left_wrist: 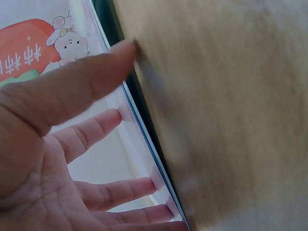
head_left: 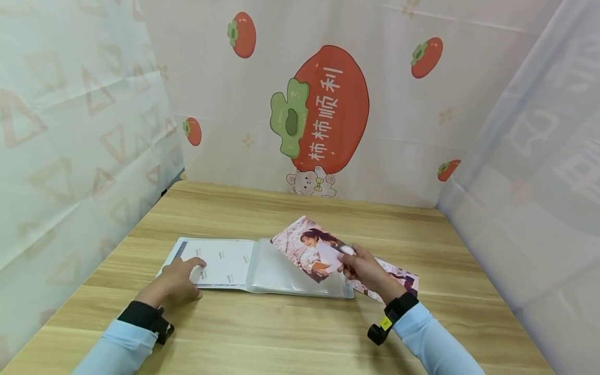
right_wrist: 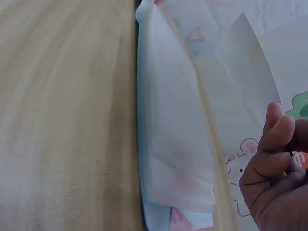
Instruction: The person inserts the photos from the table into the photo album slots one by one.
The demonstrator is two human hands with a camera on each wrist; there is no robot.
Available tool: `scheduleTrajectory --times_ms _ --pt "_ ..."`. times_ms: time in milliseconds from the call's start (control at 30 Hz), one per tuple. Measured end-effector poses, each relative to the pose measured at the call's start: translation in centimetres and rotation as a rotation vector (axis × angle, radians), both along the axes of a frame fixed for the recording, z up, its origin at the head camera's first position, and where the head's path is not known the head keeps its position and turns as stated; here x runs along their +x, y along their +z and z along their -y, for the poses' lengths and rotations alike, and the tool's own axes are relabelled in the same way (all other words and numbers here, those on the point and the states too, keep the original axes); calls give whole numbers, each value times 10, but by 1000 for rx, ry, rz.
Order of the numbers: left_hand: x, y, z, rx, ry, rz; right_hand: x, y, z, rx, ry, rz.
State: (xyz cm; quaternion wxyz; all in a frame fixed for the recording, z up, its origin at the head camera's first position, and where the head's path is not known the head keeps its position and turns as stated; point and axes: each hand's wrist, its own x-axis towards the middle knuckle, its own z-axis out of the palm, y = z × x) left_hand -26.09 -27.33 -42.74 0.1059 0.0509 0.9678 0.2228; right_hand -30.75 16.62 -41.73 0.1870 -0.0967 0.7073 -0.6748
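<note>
An open photo album (head_left: 281,278) lies on the wooden table, with a white printed left page (head_left: 225,258) and clear sleeves on the right. My left hand (head_left: 175,281) rests on that left page. In the left wrist view its fingers (left_wrist: 82,139) are spread and nearly straight, the thumb (left_wrist: 91,77) at the near edge. Between thumb and fingers my right hand (head_left: 365,268) pinches a photo (head_left: 304,250) of a person among pink blossoms, tilted over the right sleeves. Its pale back (right_wrist: 252,57) shows in the right wrist view.
Another pink photo (head_left: 403,278) lies on the table (head_left: 281,333) at the album's right end, partly hidden by my right hand and the album. Printed cloth walls (head_left: 398,130) enclose the table at the back and both sides.
</note>
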Motion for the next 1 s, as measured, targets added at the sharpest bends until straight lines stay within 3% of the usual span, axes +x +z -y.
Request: scheduleTrajectory --times_ms 367,567,1000 --pt "-7 0 0 -27 7 0 -34 30 21 66 172 22" --pt "-6 0 1 -28 6 -4 -48 38 37 106 258 38" --pt "-1 -3 -1 -29 8 -38 -66 42 81 224 281 66"
